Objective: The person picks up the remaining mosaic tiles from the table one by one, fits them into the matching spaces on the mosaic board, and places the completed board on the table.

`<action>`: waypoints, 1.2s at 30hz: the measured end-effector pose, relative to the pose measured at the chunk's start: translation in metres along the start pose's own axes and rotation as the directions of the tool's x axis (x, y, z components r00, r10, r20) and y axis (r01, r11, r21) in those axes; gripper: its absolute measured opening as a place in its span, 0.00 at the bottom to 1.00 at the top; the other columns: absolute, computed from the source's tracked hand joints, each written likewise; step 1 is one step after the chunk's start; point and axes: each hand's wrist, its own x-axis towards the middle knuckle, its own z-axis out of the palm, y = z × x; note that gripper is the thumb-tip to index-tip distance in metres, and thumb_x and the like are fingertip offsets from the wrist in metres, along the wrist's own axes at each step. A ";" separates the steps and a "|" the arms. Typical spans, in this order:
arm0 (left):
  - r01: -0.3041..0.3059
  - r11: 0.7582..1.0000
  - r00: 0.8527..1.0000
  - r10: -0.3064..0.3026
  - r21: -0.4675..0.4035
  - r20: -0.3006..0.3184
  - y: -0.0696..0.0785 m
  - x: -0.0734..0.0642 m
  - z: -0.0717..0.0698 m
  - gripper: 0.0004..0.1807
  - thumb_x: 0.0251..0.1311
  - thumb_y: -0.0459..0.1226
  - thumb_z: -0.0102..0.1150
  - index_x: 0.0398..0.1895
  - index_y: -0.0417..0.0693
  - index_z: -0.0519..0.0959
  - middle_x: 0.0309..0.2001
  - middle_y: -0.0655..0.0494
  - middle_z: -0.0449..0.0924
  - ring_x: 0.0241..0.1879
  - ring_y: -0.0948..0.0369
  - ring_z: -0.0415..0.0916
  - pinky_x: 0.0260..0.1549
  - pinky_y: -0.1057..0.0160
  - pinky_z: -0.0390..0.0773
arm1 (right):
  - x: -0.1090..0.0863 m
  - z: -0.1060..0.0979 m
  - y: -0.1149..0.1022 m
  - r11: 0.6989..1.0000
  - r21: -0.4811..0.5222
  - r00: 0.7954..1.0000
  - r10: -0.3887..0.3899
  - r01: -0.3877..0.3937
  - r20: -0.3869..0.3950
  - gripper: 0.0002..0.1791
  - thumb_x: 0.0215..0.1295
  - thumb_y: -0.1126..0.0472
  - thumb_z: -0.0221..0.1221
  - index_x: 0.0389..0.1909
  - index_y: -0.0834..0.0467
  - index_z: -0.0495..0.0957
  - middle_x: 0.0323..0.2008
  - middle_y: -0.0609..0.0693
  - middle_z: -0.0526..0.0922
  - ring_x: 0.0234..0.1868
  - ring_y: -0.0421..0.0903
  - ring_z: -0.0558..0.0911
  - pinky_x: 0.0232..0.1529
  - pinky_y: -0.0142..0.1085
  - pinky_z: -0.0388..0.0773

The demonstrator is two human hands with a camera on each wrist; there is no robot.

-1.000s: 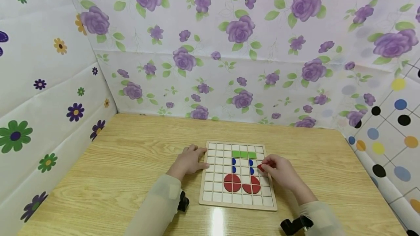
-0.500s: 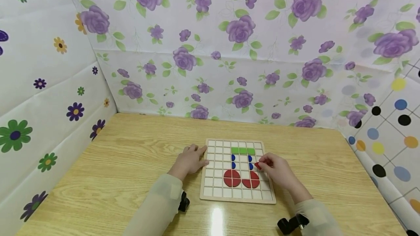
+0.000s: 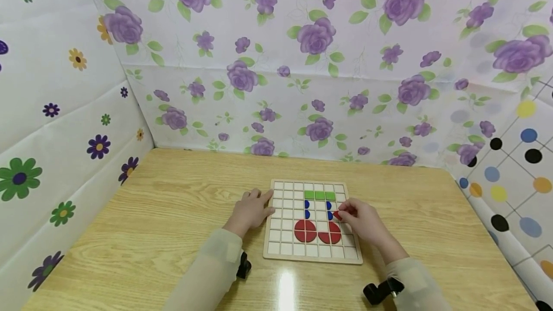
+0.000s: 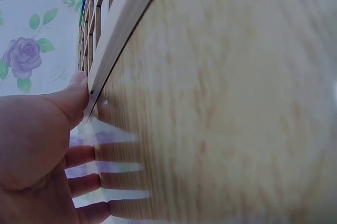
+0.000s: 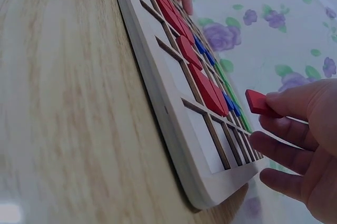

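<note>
A wooden grid board (image 3: 276, 249) lies on the table with green squares (image 3: 319, 195), blue half-rounds (image 3: 307, 209) and red quarter-circle pieces (image 3: 305, 231) set in its cells. My right hand (image 3: 360, 222) pinches a small red piece (image 3: 337, 215) (image 5: 259, 103) just above the board's right side. My left hand (image 3: 250, 210) lies flat on the table, fingers straight, thumb (image 4: 73, 98) against the board's left edge (image 4: 113, 40).
The light wooden table (image 3: 151, 224) is boxed in by flowered sheets at the back and left (image 3: 65, 124) and a dotted sheet at the right (image 3: 514, 167). Black wrist mounts (image 3: 380, 291) sit near the front edge.
My right hand has carried the red piece slightly left, over the board near the right blue pieces. The left hand stays put at the board's edge.
</note>
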 end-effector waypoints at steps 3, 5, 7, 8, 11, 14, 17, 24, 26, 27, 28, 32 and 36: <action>0.002 1.000 1.000 -0.002 0.001 0.004 0.000 0.001 0.000 0.33 0.68 0.55 0.44 0.74 0.63 0.53 0.69 0.46 0.57 0.64 0.45 0.59 0.51 0.45 0.72 | 0.000 0.000 -0.002 1.000 -0.005 1.000 -0.004 0.004 0.010 0.02 0.65 0.62 0.58 0.36 0.57 0.78 0.32 0.48 0.83 0.33 0.41 0.79 0.31 0.30 0.75; 0.002 1.000 1.000 -0.002 -0.001 0.006 -0.001 0.001 0.000 0.33 0.68 0.55 0.44 0.74 0.63 0.53 0.69 0.46 0.57 0.64 0.45 0.59 0.51 0.45 0.72 | 0.000 0.001 -0.002 1.000 -0.013 1.000 -0.007 0.007 0.011 0.02 0.65 0.62 0.59 0.36 0.57 0.78 0.31 0.47 0.83 0.33 0.41 0.78 0.31 0.30 0.75; 0.003 1.000 1.000 -0.003 -0.003 0.005 -0.001 0.000 0.000 0.32 0.68 0.55 0.44 0.74 0.63 0.54 0.69 0.46 0.57 0.64 0.45 0.58 0.52 0.45 0.72 | 0.000 0.001 -0.003 1.000 -0.025 1.000 -0.013 0.014 0.012 0.03 0.64 0.61 0.59 0.36 0.57 0.78 0.31 0.47 0.83 0.33 0.40 0.78 0.31 0.30 0.74; 0.003 1.000 1.000 -0.003 -0.006 0.004 -0.001 0.000 0.000 0.32 0.68 0.55 0.44 0.74 0.63 0.54 0.69 0.46 0.57 0.65 0.45 0.58 0.52 0.44 0.72 | 0.000 0.001 -0.004 0.999 -0.030 1.000 -0.013 0.013 0.012 0.03 0.64 0.61 0.60 0.35 0.57 0.78 0.30 0.47 0.83 0.33 0.40 0.78 0.31 0.30 0.74; 0.003 1.000 1.000 -0.003 -0.014 0.001 -0.001 0.001 0.001 0.32 0.68 0.54 0.44 0.74 0.62 0.55 0.69 0.46 0.57 0.65 0.45 0.58 0.53 0.44 0.71 | 0.000 0.003 -0.006 1.000 -0.030 1.000 -0.007 0.008 0.018 0.04 0.63 0.60 0.61 0.34 0.57 0.78 0.29 0.47 0.82 0.31 0.41 0.76 0.29 0.30 0.73; 0.002 1.000 1.000 -0.002 -0.025 -0.002 -0.002 0.001 0.002 0.32 0.68 0.55 0.45 0.73 0.62 0.56 0.69 0.46 0.58 0.65 0.45 0.58 0.53 0.43 0.70 | 0.000 0.005 -0.008 1.000 -0.026 0.999 0.009 -0.008 0.034 0.03 0.63 0.60 0.61 0.33 0.56 0.78 0.28 0.47 0.80 0.31 0.42 0.75 0.28 0.30 0.71; 0.000 0.999 1.000 0.000 -0.036 -0.004 -0.003 0.001 0.002 0.32 0.67 0.55 0.46 0.73 0.62 0.56 0.69 0.46 0.58 0.65 0.45 0.58 0.54 0.42 0.70 | 0.000 0.008 -0.010 1.000 -0.020 0.999 0.023 -0.022 0.046 0.02 0.62 0.62 0.62 0.33 0.55 0.78 0.28 0.47 0.79 0.30 0.42 0.73 0.27 0.30 0.71; 0.000 0.999 1.000 0.000 -0.039 0.002 -0.002 0.000 -0.001 0.32 0.67 0.55 0.46 0.73 0.62 0.56 0.69 0.46 0.57 0.65 0.45 0.58 0.55 0.42 0.69 | 0.000 0.015 -0.015 1.000 -0.020 0.997 0.013 -0.011 0.070 0.02 0.61 0.62 0.62 0.32 0.55 0.78 0.27 0.47 0.79 0.29 0.42 0.74 0.26 0.30 0.72; -0.002 0.999 1.000 0.002 -0.033 0.000 -0.002 0.000 -0.002 0.32 0.67 0.55 0.46 0.73 0.62 0.56 0.69 0.46 0.58 0.65 0.45 0.58 0.55 0.42 0.69 | 0.000 0.016 -0.017 0.999 -0.033 0.997 0.001 0.001 0.072 0.02 0.61 0.62 0.62 0.31 0.55 0.78 0.27 0.46 0.79 0.29 0.42 0.74 0.27 0.29 0.73; -0.003 0.999 1.000 0.003 -0.032 -0.004 -0.001 -0.001 -0.002 0.32 0.67 0.55 0.46 0.73 0.62 0.57 0.69 0.46 0.58 0.65 0.45 0.58 0.54 0.42 0.70 | 0.000 0.017 -0.018 0.999 -0.038 0.997 -0.006 0.009 0.071 0.03 0.61 0.62 0.63 0.31 0.54 0.78 0.27 0.46 0.79 0.29 0.42 0.74 0.27 0.29 0.73; -0.003 1.000 1.000 0.003 -0.031 -0.005 -0.001 -0.001 -0.003 0.32 0.67 0.55 0.46 0.73 0.62 0.57 0.69 0.46 0.58 0.65 0.45 0.58 0.54 0.42 0.70 | 0.000 0.018 -0.018 0.999 -0.043 0.997 -0.012 0.015 0.071 0.03 0.61 0.62 0.63 0.31 0.54 0.78 0.27 0.45 0.79 0.29 0.41 0.74 0.27 0.29 0.73; -0.003 1.000 1.000 0.003 -0.030 -0.008 -0.001 -0.001 -0.004 0.32 0.67 0.55 0.47 0.73 0.62 0.57 0.69 0.46 0.58 0.65 0.45 0.59 0.54 0.42 0.70 | -0.001 0.020 -0.020 0.998 -0.053 0.995 -0.039 0.043 0.088 0.03 0.60 0.62 0.63 0.30 0.53 0.79 0.27 0.44 0.79 0.28 0.40 0.74 0.27 0.29 0.72; -0.003 1.000 1.000 0.002 -0.029 -0.010 -0.002 -0.001 -0.003 0.32 0.67 0.55 0.47 0.73 0.62 0.57 0.69 0.46 0.59 0.65 0.45 0.59 0.54 0.42 0.70 | -0.001 0.023 -0.019 0.992 -0.080 0.990 -0.087 0.096 0.112 0.04 0.60 0.62 0.63 0.28 0.51 0.79 0.26 0.43 0.79 0.27 0.39 0.73 0.27 0.29 0.71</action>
